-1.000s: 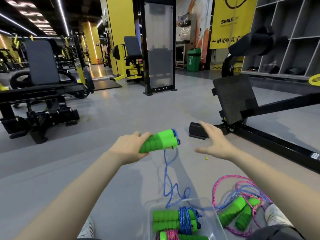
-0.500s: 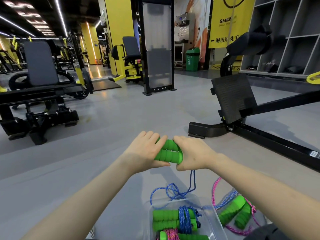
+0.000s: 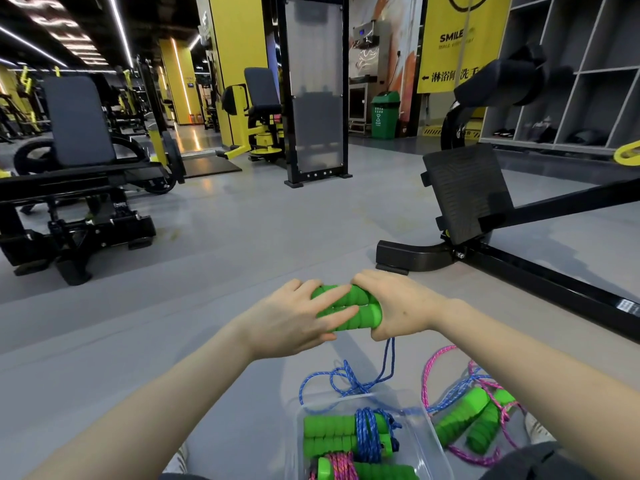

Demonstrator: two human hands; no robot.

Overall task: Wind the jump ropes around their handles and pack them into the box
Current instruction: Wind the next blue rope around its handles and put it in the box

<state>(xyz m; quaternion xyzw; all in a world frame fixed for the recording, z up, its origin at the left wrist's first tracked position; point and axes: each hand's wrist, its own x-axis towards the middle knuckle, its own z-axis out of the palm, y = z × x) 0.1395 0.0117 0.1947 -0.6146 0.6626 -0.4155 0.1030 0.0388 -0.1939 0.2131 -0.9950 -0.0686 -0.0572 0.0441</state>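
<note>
Two green foam handles point(image 3: 356, 311) lie side by side in the air above the floor. My left hand point(image 3: 294, 320) rests on their left end with fingers stretched over them. My right hand point(image 3: 398, 310) is closed around their right end. Their blue rope point(image 3: 349, 379) hangs from under my right hand and loops on the floor. Below it stands a clear plastic box point(image 3: 429, 441) holding a wound blue rope bundle point(image 3: 349, 436) and a wound pink one point(image 3: 349, 471). A loose pink rope with green handles point(image 3: 474, 419) lies right of the box.
A black machine base and footplate point(image 3: 464, 216) stand just beyond my hands on the right, its rail running to the right edge. A black bench machine point(image 3: 76, 202) is far left. Grey floor point(image 3: 242, 237) spreads between them. My knees and shoes frame the box.
My right hand came in from open and closed on the handles' right end. The hands and handles dropped lower, and the hanging rope now piles slack near the box.
</note>
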